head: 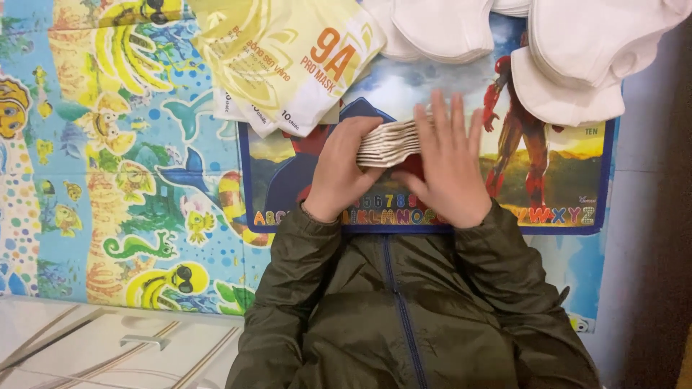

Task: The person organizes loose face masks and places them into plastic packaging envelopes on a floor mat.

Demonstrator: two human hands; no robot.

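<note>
Sea-creature play mat (108, 158) is spread to the left of the left hand, under everything. A picture board (569, 180) with an alphabet strip along its near edge lies directly beneath both hands. Loose piles of white masks (577, 50) are heaped beyond the right hand, at the far edge. Yellow-and-white mask packets (288, 57) are fanned out just beyond the left hand.

A stack of folded white masks (389, 140) is held between the two hands, above the board. Left hand (339, 169) is closed around the stack's left end, fingers curled over it. Right hand (450, 162) is laid flat on the stack's right side, fingers spread and pressed against it; slightly motion-blurred.

Judgement: the stack is being squared up. Best done with the left grip kept firm while the edges are tapped flush by the flat right palm; folds should be kept aligned one way so the stack stays compact. Pressure should be even, or the middle masks could splay out.
</note>
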